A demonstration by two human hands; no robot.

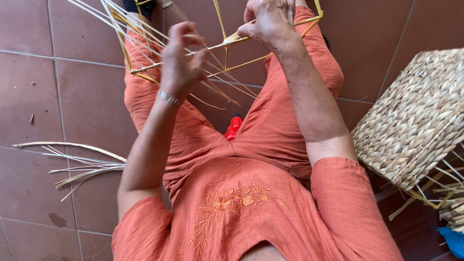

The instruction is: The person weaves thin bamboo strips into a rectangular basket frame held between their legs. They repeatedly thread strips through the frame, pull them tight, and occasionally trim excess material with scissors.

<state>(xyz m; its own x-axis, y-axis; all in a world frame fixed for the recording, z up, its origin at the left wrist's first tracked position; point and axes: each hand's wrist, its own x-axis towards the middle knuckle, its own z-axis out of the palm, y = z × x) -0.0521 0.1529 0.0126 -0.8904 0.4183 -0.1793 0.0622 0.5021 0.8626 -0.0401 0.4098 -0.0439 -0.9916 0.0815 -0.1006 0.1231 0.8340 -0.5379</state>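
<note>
Holding 1 frame (222, 43), 2 hands, 1 woven basket (415, 116)

We are seeing bare tiles (29, 72) lying open at nine o'clock; a woven basket (415, 121) is blocking three o'clock, loose strands (82, 166) cluttering eight.

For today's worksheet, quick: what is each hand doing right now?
Left hand: fingers curled, pinching a pale straw strand.
Right hand: closed, gripping the strand where it meets the yellow wire frame.
</note>
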